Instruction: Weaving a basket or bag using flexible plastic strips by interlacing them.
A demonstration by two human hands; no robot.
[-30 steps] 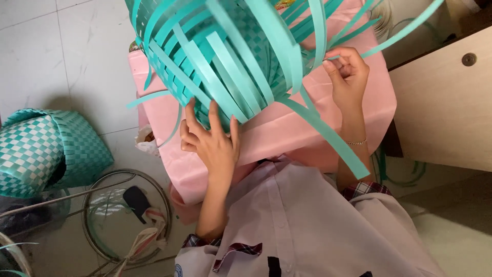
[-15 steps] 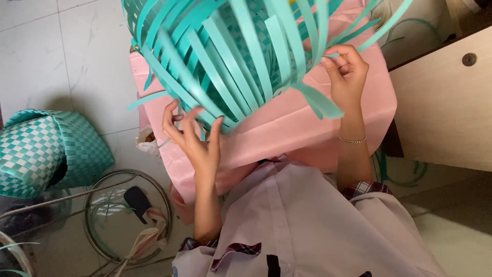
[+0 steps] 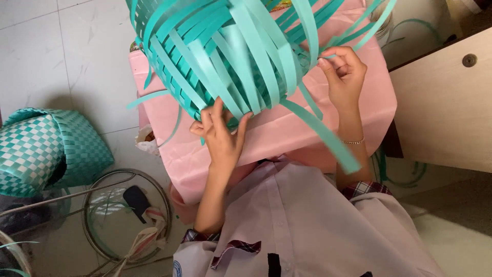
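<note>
A half-woven basket [image 3: 241, 56] of teal plastic strips rests on a pink cloth-covered surface [image 3: 287, 128] in front of me, with loose strips fanning out. My left hand [image 3: 220, 136] presses its fingers against the basket's lower edge, gripping the strips there. My right hand [image 3: 342, 72] pinches a teal strip [image 3: 323, 131] at the basket's right side; that strip trails down over my right forearm. A thin bracelet sits on my right wrist.
A finished teal-and-white woven basket [image 3: 46, 149] lies on the tiled floor at left. Wire hoops [image 3: 128, 215] with a dark tool and cloth scraps lie below it. A pale wooden panel [image 3: 446, 107] stands at right.
The basket has turned and shifted right and down. My left hand moved right along its lower edge. My right hand stays at the right side, holding a strip.
</note>
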